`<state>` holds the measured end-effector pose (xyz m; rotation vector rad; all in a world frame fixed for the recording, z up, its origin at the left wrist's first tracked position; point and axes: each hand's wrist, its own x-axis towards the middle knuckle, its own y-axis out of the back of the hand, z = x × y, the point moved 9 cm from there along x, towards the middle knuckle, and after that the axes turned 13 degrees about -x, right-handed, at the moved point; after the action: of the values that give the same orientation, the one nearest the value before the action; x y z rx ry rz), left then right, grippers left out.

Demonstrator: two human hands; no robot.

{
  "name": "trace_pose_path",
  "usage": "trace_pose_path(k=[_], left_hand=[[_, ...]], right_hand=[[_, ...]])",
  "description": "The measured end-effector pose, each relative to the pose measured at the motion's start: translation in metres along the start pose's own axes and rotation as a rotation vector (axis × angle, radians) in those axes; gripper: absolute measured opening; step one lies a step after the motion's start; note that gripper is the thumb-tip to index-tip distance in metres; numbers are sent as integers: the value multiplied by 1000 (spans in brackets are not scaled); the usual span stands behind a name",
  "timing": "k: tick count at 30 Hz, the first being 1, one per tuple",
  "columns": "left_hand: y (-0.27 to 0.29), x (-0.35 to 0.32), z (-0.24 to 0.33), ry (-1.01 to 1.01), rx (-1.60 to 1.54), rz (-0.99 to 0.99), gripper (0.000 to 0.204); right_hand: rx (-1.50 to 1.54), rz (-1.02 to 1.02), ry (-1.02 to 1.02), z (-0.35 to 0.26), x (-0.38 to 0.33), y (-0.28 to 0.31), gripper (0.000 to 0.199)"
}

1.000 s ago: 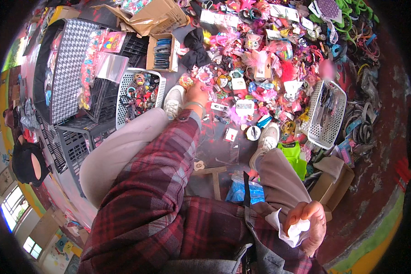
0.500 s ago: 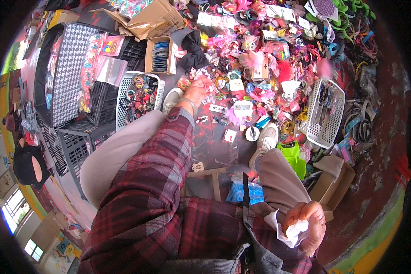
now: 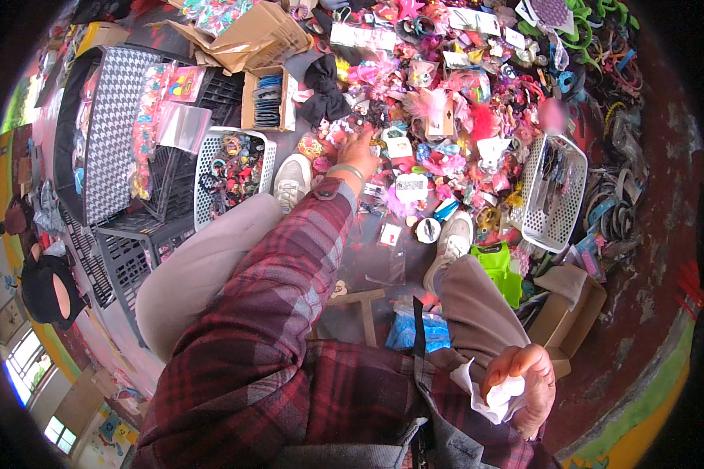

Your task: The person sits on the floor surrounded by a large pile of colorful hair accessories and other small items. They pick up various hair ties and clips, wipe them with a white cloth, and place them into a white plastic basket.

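Observation:
My left hand (image 3: 357,152) reaches out over the near left part of a pile of hair accessories (image 3: 454,117), its fingers stretched toward the small items. Nothing shows in its grasp, though the fingertips are small against the clutter. Beside it lie a white card with a hair accessory (image 3: 397,143), pink frilly pieces (image 3: 335,131) and a black fabric bow (image 3: 321,87). Low on the right, my right hand (image 3: 533,388) is curled above my thigh, closed around a crumpled white tissue (image 3: 496,400).
White perforated baskets stand left (image 3: 267,168) and right (image 3: 579,187) of the pile. A small carton (image 3: 249,102) of blue packets sits beyond the left basket. Black crates (image 3: 129,234) rise at far left. An opened cardboard box (image 3: 579,324) and bright green plastic (image 3: 499,270) lie by my right leg.
My left hand has moved rightward from the pink frilly pieces, toward the white card. The right hand keeps its place with the tissue. The view has shifted slightly.

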<state>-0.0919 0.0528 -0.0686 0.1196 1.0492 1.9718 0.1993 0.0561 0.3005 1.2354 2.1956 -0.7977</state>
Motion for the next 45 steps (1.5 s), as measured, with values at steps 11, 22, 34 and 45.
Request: trace_pose_path(k=[11,22,34,45], left_hand=[[-71,-45,3,10,-813,-71,59],[-22,-65,74,-243,-487,120,36],[-57,6,-90,260,-1077,2,32],[-6,-3,-60,560,-1768,-191,32]], right_hand=[[-12,-9,-3,-1,1,-2,24],[-37,-22,38,-1,1,0,24],[-118,-8,46,-3,3,-5,28],[-92,-6,62,-1,1,1,26]])
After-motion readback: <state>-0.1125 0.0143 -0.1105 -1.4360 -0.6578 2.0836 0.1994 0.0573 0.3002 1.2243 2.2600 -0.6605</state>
